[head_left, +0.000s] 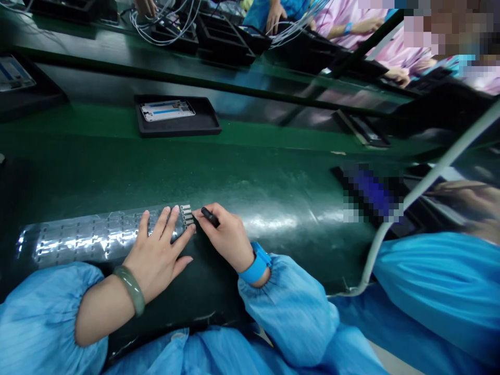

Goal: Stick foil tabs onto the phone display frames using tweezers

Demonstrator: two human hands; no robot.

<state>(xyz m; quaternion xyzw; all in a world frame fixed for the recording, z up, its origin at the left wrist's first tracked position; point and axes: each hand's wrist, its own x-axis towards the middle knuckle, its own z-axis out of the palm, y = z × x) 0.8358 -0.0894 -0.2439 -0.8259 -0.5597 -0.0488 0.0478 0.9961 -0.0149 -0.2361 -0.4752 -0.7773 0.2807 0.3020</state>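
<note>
A clear plastic sheet (86, 237) with rows of small marks lies on the green work surface. At its right end is a column of small silvery-grey stickers (186, 211). My left hand (158, 247) rests flat on this end of the sheet, fingers spread, the index fingertip touching the stickers. Just right of them, my right hand (226, 234) pinches black tweezers (210, 216). Their dark tip reaches the stickers' right edge; most of their length is hidden by my fingers.
Beyond the sheet, a black tray (203, 122) holds a phone frame (167, 110). A pale curved tube (375, 255) rises at right, beside a co-worker's blue sleeve (441, 281). Co-workers' hands, black trays and white cables (167, 31) line the far side.
</note>
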